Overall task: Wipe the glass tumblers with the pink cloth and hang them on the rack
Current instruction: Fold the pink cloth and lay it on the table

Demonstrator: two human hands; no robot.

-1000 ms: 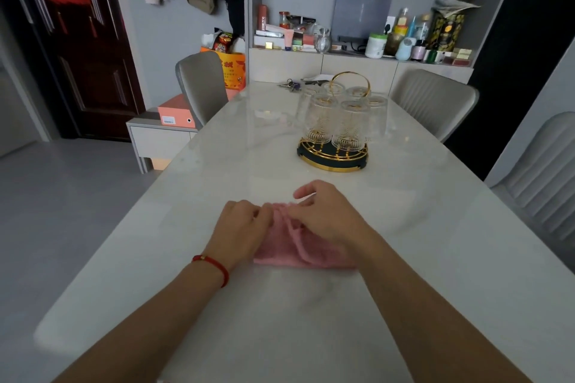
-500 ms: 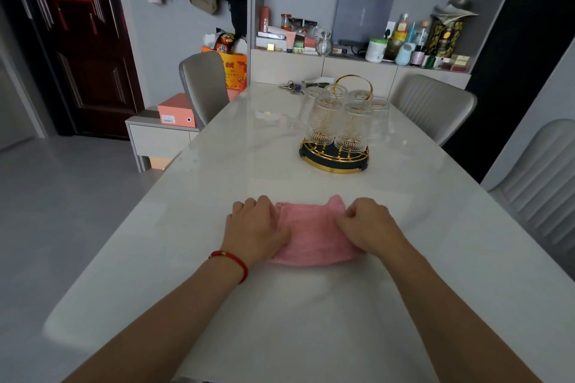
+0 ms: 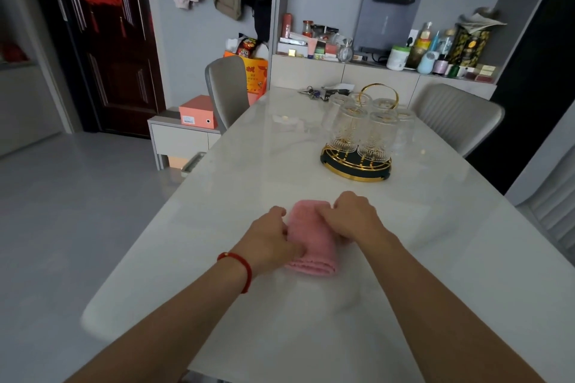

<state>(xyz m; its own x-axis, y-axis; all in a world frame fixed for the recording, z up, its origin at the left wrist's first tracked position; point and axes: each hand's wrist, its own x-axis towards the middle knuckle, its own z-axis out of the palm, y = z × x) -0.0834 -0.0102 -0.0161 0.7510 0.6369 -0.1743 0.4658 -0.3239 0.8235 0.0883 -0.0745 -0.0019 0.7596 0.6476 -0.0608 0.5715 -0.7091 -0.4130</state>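
At lower centre of the frame the pink cloth [image 3: 312, 238] now lies folded into a narrow strip on the table [image 3: 466, 258]; half a second ago it was spread wider. The left hand [image 3: 270, 238] and right hand [image 3: 353, 218] pinch its sides with curled fingers. The glass tumblers [image 3: 362, 130] hang inverted on the rack [image 3: 356, 166] at centre right, suggesting wiping is finished.
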